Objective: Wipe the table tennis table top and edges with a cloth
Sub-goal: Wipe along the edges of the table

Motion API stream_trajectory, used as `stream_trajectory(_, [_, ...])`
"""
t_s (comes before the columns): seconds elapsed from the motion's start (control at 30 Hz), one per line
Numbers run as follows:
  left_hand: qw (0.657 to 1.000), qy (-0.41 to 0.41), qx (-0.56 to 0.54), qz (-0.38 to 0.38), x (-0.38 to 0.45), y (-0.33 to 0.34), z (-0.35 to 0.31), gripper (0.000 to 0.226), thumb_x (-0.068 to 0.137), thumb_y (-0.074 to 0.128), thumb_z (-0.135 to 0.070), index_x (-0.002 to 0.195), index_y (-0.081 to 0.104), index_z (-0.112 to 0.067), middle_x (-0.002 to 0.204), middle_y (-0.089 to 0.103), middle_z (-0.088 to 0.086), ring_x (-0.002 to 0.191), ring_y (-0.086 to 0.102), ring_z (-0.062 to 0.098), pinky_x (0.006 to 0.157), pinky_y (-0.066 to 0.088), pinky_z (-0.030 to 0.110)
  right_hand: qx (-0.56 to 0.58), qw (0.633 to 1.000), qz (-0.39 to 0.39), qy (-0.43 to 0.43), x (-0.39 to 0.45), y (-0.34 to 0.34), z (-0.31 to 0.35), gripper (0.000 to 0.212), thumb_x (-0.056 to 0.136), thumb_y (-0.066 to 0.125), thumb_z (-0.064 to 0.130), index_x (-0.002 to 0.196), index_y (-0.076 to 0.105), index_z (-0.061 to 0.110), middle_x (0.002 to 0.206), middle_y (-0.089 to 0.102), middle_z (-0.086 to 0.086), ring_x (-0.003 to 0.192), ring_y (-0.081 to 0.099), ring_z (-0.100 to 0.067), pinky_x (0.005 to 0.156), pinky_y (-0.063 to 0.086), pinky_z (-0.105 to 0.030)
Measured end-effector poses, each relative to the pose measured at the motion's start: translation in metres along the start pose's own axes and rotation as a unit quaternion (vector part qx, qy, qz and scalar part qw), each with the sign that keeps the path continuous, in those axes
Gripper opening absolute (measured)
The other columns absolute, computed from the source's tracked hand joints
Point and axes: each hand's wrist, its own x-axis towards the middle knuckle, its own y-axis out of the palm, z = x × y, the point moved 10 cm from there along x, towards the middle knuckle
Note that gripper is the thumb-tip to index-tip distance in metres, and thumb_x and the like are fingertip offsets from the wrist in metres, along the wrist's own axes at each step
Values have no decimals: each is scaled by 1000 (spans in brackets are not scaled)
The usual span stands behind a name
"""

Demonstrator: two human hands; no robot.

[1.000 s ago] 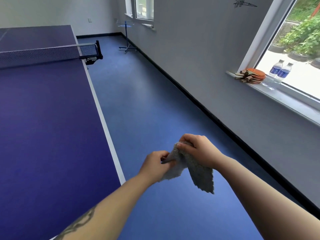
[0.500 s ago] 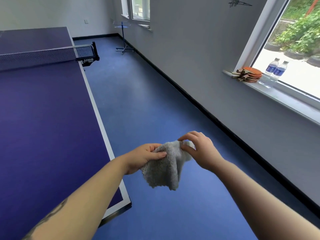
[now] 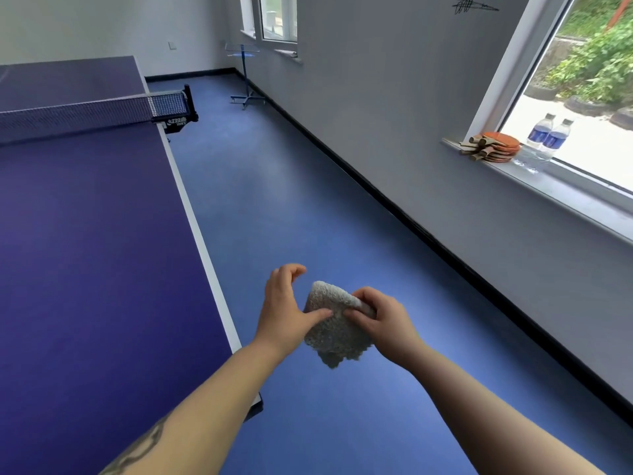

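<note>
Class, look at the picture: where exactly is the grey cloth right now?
In the head view, lower centre: the grey cloth is held between the left hand and right hand, above the blue floor just right of the table's white edge.

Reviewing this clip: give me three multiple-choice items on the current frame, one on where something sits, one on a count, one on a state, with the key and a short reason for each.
1. Where do the paddles lie?
A. On the table top
B. On the windowsill
C. On the floor

2. How many water bottles stand by the window?
A. One
B. Two
C. Four

3. What is the state of the cloth?
A. Spread flat on the table
B. Draped over the net
C. Held in the air between both hands

Key:
1 B: the orange paddles are stacked on the windowsill, at the right.
2 B: two blue-labelled bottles stand side by side beyond the paddles.
3 C: the left hand and right hand hold the bunched grey cloth over the blue floor, right of the table edge.
</note>
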Motion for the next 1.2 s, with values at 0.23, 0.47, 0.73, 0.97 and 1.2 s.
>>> stream_trajectory(0.23, [994,-30,22,99,-3,11,25,20,81,78,-27,96,66,-23,129,55,-11,125,45,10,104,35,34,-7,999,42,-22,3,5,5,10,87,74,23,83,66,26,66,59,19,65,53,2,58,38,-14])
stream_trajectory(0.47, [943,-292,157,17,-94,-71,181,38,95,60,-24,132,52,-23,142,49,-5,126,48,17,105,43,39,-95,990,32,98,0,69,-38,3,88,65,23,87,63,25,80,64,11,79,59,-12,67,48,-30])
stream_trajectory(0.73, [898,-285,334,22,-149,-133,263,53,104,35,-37,154,23,-27,163,11,-5,151,3,17,120,9,45,-112,992,-43,25,-14,165,17,9,93,56,22,102,58,24,96,59,14,82,54,-12,59,39,-30])
stream_trajectory(0.97, [892,-254,374,-8,-143,-124,275,53,100,26,-39,149,36,-26,157,32,5,146,25,26,115,23,54,-231,962,-21,-145,-60,271,47,11,82,66,36,82,63,25,87,60,14,81,54,-14,72,44,-26])
stream_trajectory(1.2, [893,-235,383,-34,-146,-128,274,55,95,28,-38,146,42,-22,155,36,7,143,29,29,113,24,56,-286,957,-16,-43,-34,285,24,54,91,61,48,138,53,22,150,44,-15,140,40,-35,118,24,-48])
